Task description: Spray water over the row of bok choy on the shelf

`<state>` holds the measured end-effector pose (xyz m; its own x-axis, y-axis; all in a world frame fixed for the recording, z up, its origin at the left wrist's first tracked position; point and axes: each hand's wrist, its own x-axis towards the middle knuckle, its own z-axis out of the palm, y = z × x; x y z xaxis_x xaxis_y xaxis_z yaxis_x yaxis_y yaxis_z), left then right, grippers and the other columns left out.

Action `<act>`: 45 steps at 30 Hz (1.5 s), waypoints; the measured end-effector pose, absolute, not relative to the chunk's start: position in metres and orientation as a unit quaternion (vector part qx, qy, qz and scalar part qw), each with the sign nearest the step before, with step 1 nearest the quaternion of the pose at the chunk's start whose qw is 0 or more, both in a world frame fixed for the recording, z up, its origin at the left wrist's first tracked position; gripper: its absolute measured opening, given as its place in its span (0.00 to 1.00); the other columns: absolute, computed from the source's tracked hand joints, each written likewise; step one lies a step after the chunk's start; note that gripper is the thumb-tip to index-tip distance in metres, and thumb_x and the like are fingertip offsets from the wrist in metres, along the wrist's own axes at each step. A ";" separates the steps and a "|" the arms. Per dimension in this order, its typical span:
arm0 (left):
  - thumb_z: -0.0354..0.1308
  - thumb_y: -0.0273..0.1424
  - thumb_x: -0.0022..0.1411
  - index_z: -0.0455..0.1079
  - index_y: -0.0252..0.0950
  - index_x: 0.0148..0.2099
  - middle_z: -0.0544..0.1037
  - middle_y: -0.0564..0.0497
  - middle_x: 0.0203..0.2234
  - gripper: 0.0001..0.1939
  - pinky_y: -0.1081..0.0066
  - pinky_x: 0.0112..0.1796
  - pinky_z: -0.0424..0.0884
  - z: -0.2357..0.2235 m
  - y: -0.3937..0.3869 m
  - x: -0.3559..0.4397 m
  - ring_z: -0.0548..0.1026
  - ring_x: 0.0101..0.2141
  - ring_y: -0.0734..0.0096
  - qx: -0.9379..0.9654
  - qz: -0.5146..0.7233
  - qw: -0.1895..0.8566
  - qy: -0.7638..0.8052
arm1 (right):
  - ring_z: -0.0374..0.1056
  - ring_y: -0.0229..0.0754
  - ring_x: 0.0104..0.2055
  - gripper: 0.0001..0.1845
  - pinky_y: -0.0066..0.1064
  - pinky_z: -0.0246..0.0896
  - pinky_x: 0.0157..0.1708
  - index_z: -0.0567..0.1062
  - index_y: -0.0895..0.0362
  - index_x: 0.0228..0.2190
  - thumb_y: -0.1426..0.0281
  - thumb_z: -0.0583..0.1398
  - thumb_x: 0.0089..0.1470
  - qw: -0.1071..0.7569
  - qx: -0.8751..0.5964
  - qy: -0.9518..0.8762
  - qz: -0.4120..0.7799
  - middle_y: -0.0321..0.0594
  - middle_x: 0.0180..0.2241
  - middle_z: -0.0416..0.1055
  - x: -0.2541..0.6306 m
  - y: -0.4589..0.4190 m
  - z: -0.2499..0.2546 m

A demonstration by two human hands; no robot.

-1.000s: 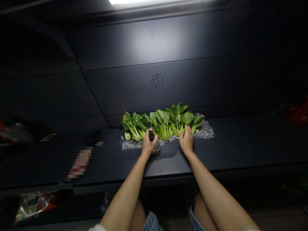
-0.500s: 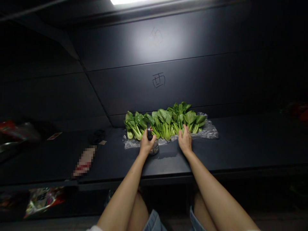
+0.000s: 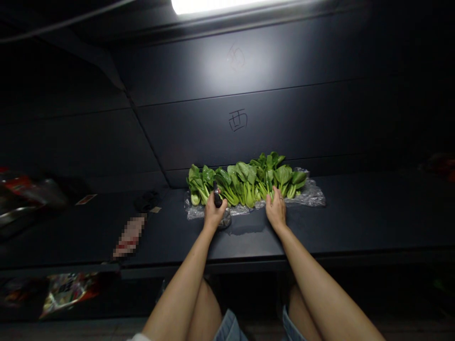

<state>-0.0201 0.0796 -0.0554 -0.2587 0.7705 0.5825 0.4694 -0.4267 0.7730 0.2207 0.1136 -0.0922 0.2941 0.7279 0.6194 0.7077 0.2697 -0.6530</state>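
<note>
Green bok choy [image 3: 245, 182] lies in a row on crinkled clear plastic wrap [image 3: 311, 193], leaves toward the back panel and pale stalks toward me. My left hand [image 3: 213, 213] is closed around a spray bottle [image 3: 217, 196]; its black trigger head points at the vegetables, and its clear body shows partly below the hand. At the front of the row, my right hand [image 3: 276, 208] reaches to the stalks with thumb and fingers apart. Its fingertips are at the bok choy, but I cannot tell how firmly they touch.
The dark shelf [image 3: 341, 222] runs wide, with a dark back panel [image 3: 192, 128] bearing a written character. A blurred-out item [image 3: 130, 237] and a small card [image 3: 86, 199] lie left. Colourful packages [image 3: 67, 291] sit on a lower shelf. A lamp [image 3: 220, 4] shines above.
The spray bottle in my left hand has shifted slightly left, its head tilting left. My right hand remains by the stalks. The whole view has moved a little.
</note>
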 end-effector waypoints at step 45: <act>0.57 0.35 0.54 0.68 0.38 0.45 0.77 0.44 0.42 0.15 0.62 0.48 0.70 -0.038 0.065 -0.047 0.75 0.45 0.59 0.559 0.585 0.040 0.586 | 0.62 0.54 0.62 0.28 0.48 0.59 0.58 0.66 0.66 0.57 0.65 0.47 0.61 0.527 -0.608 -0.594 -0.006 0.61 0.56 0.68 0.222 0.117 -0.095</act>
